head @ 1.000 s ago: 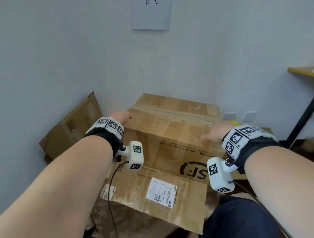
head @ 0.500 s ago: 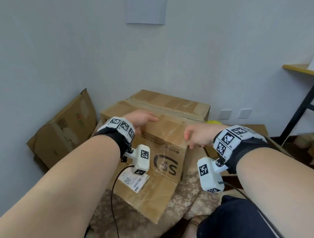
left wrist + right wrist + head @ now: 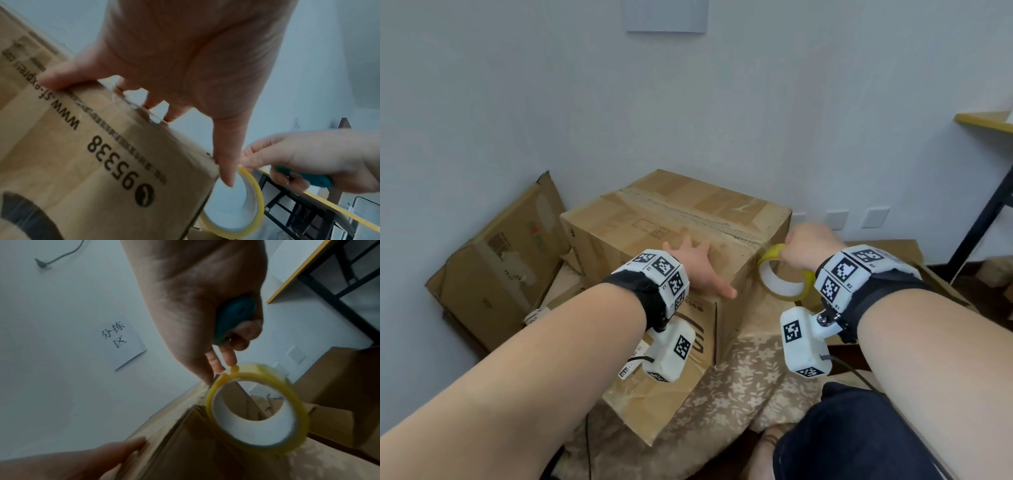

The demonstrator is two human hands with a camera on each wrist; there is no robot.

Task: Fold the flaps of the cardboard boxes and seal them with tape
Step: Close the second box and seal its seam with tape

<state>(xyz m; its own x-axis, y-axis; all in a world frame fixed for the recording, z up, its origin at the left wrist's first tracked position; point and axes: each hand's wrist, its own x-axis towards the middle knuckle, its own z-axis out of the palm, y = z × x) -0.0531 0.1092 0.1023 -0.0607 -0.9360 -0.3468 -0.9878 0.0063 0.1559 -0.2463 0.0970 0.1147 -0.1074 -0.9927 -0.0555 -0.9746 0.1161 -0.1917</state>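
Box (image 3: 661,222) rotated since earlier | my left hand (image 3: 697,267) flat on it | right hand (image 3: 810,245) pinching tape roll (image 3: 784,279), at box's 3 o'clock

The cardboard box (image 3: 674,219) was matt brown corrugated board with black print, its top seam rough and torn where glossy clear tape lay over it, and a paper label (image 3: 631,366) was stuck on its near face. The tape roll (image 3: 784,277) was glossy translucent yellow film on a smooth white card core, and the blue tool (image 3: 234,316) looked like smooth plastic. The cloth (image 3: 743,383) under the box was soft beige fabric with a floral pattern, the wall (image 3: 688,102) smooth matt paint.
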